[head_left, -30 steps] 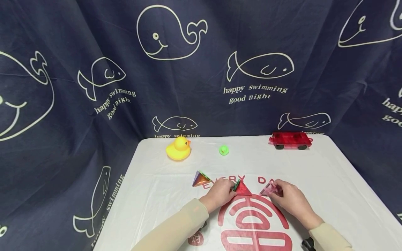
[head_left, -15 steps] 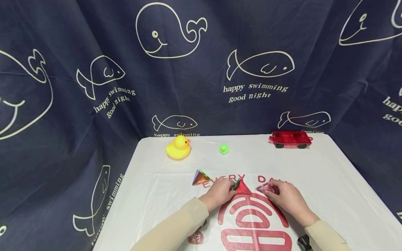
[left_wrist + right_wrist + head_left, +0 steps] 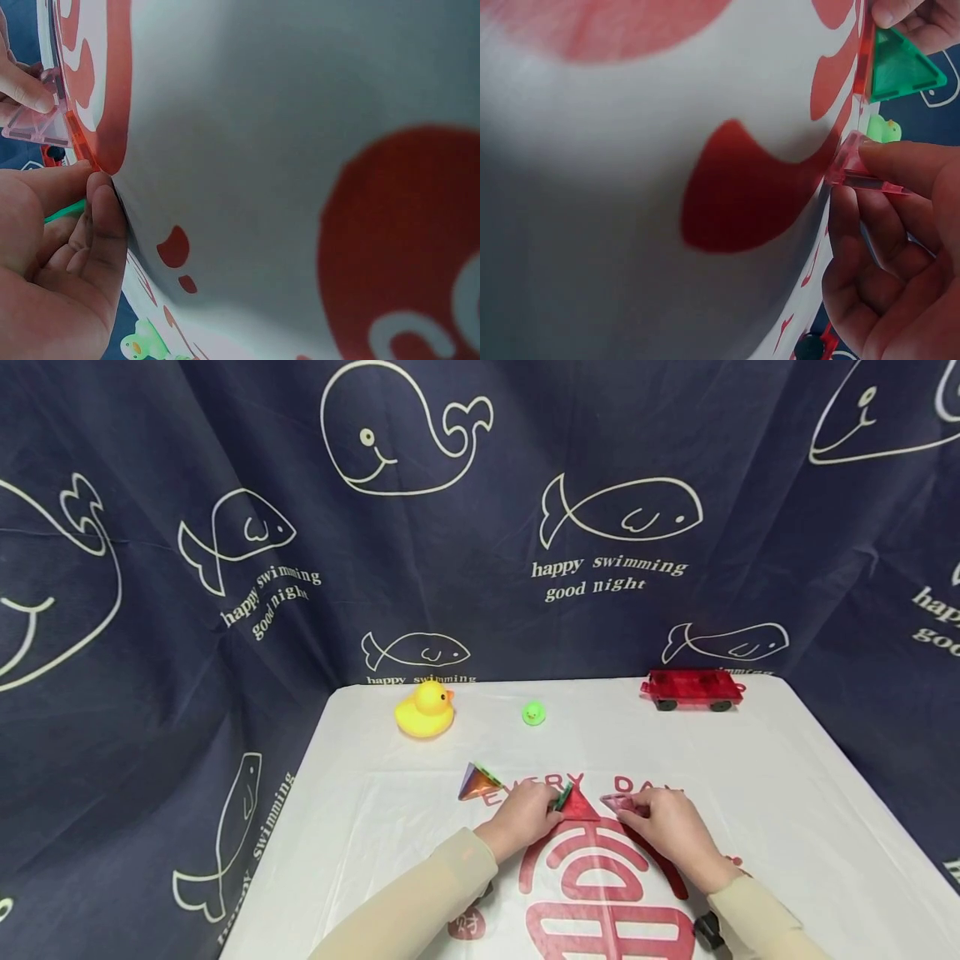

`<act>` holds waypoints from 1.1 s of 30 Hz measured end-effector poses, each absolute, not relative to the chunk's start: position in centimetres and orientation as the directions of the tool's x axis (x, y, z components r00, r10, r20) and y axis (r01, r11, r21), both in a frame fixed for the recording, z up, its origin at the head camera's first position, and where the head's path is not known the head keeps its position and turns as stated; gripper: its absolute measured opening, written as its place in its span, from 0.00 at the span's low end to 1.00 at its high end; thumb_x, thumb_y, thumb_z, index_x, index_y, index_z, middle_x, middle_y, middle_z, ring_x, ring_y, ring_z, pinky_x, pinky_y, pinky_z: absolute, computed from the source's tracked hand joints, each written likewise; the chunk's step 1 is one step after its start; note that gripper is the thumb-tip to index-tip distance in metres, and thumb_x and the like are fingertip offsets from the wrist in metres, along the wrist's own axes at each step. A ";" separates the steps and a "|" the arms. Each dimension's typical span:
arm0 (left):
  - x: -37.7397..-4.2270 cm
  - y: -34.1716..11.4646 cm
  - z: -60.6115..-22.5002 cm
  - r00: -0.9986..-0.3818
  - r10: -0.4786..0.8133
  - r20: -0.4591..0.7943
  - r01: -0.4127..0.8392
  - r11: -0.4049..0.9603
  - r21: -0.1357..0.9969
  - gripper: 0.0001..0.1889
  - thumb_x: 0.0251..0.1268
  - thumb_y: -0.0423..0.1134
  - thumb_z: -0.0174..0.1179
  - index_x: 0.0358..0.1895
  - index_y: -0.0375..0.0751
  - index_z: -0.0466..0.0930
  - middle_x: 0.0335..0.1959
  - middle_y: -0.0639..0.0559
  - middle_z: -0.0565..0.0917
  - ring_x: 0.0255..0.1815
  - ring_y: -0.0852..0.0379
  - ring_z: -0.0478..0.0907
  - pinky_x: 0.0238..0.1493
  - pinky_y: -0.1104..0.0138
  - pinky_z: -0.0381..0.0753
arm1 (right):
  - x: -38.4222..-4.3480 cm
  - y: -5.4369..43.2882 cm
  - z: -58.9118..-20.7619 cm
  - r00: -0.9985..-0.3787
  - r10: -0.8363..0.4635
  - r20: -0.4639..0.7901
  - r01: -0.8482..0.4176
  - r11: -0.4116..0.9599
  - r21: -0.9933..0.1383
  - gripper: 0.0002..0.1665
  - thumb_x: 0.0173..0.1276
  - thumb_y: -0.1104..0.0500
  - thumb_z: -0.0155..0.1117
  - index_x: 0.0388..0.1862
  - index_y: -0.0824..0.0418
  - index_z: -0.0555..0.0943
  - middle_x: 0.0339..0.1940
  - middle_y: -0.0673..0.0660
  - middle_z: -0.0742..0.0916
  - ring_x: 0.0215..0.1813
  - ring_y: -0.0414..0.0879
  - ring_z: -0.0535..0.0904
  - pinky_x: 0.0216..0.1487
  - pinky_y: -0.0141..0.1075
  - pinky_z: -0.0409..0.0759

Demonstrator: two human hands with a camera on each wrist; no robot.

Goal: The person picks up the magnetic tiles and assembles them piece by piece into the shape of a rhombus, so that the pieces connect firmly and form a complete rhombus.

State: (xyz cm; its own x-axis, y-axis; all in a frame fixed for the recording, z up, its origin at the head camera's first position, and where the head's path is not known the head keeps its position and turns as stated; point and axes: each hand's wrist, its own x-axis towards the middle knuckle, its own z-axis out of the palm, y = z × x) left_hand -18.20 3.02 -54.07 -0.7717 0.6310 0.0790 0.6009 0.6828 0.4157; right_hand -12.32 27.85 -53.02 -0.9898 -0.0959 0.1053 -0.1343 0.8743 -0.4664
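My left hand [image 3: 525,814] pinches the near-left corner of a joined pair of triangular magnetic tiles. The red tile [image 3: 581,806] lies flat on the white tablecloth, and the green tile [image 3: 904,69] stands up from its edge. To their right, my right hand [image 3: 671,828] holds pink triangular tiles [image 3: 859,166] joined at an angle, thumb on one side and fingers on the other. In the head view the tip of the pink tiles is a short gap from the red tile. My left palm and curled fingers show in the left wrist view.
Left of my left hand sits a small tile pyramid [image 3: 478,782] in purple, orange and green. Along the back are a yellow rubber duck [image 3: 425,710], a small green duck [image 3: 533,713] and a red wheeled tile car [image 3: 692,690]. A dark curtain [image 3: 480,527] hangs behind the table.
My right hand has moved left with the pink tiles, bringing them closer to the red tile and tilting them. My left hand keeps its place on the red and green tiles.
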 end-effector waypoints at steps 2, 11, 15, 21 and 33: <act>-18.2 3.0 -54.0 -0.770 0.633 0.080 0.603 0.681 0.416 0.04 0.66 0.39 0.73 0.36 0.45 0.89 0.23 0.61 0.79 0.28 0.64 0.71 0.35 0.68 0.73 | -12.5 27.6 -53.1 -0.989 -0.095 0.110 -0.136 0.871 -0.471 0.07 0.62 0.57 0.80 0.29 0.58 0.89 0.17 0.45 0.78 0.25 0.43 0.68 0.28 0.37 0.67; -18.4 3.0 -54.1 -0.766 0.638 0.079 0.602 0.669 0.437 0.04 0.66 0.38 0.73 0.35 0.44 0.89 0.22 0.61 0.78 0.26 0.64 0.70 0.32 0.70 0.71 | -12.9 26.1 -53.4 -0.981 -0.089 0.174 -0.162 0.868 -0.469 0.15 0.63 0.59 0.79 0.21 0.54 0.82 0.14 0.45 0.74 0.22 0.42 0.67 0.26 0.37 0.65; -18.5 2.9 -54.2 -0.763 0.640 0.092 0.610 0.665 0.431 0.05 0.66 0.38 0.73 0.33 0.44 0.88 0.22 0.61 0.77 0.26 0.64 0.70 0.33 0.69 0.71 | -13.2 25.3 -53.6 -0.975 -0.103 0.199 -0.187 0.865 -0.465 0.17 0.64 0.60 0.78 0.19 0.54 0.81 0.13 0.44 0.74 0.20 0.40 0.67 0.24 0.36 0.65; -18.5 2.9 -54.1 -0.763 0.641 0.086 0.610 0.668 0.427 0.04 0.66 0.39 0.73 0.35 0.44 0.88 0.22 0.61 0.78 0.26 0.64 0.71 0.33 0.69 0.71 | -13.7 24.6 -53.9 -0.976 -0.102 0.191 -0.180 0.870 -0.458 0.16 0.63 0.60 0.78 0.18 0.56 0.82 0.14 0.46 0.74 0.21 0.41 0.67 0.24 0.37 0.66; -18.5 3.0 -54.2 -0.768 0.636 0.072 0.604 0.684 0.409 0.04 0.66 0.40 0.73 0.36 0.46 0.89 0.23 0.61 0.80 0.29 0.64 0.74 0.37 0.67 0.75 | -14.1 23.8 -53.7 -0.979 -0.088 0.185 -0.163 0.880 -0.446 0.10 0.63 0.60 0.78 0.23 0.60 0.87 0.14 0.47 0.76 0.22 0.43 0.69 0.26 0.39 0.66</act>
State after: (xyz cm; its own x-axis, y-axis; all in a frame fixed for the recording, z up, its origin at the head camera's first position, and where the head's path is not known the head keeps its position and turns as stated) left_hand -18.52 3.02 -54.23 -0.7683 0.6360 0.0724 0.6044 0.6836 0.4091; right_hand -14.11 23.83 -53.69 -0.9789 -0.0879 0.1846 -0.1630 0.8803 -0.4456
